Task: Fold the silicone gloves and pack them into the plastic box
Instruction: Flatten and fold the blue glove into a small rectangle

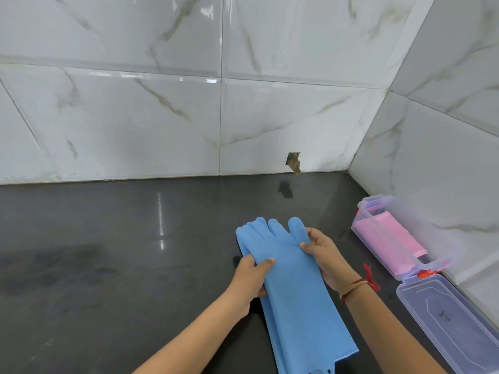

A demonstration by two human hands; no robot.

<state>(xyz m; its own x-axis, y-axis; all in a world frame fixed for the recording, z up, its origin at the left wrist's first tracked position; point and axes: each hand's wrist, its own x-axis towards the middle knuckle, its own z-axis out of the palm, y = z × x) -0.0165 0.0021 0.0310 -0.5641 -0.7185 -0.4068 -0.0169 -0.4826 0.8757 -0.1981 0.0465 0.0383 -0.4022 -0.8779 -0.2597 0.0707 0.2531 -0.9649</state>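
A pair of long blue silicone gloves [294, 287] lay stacked on the dark tabletop [108, 252], fingers pointing toward the tiled wall [162, 103] and cuffs running back toward the person at the bottom edge of the view. A second blue layer showed along the left edge and at the cuff, under the top one.

The left hand [249, 276] was closed on the left edge of the gloves at about palm level, its thumb lying on top of the blue surface and its fingers curled beneath. The right hand [328, 259] gripped the right edge just below the glove thumb, with its own thumb pressed on top and the fingers wrapped behind the material. A red thread band [363, 284] circled the right wrist.

To the right, close against the side wall, stood the clear plastic box [391, 236], open, with folded pink material [388, 238] already lying inside (whether that was another glove could not be told). Its transparent lid [448, 322] lay flat on the tabletop just nearer the person, joined to the box at a red clasp [426, 273].
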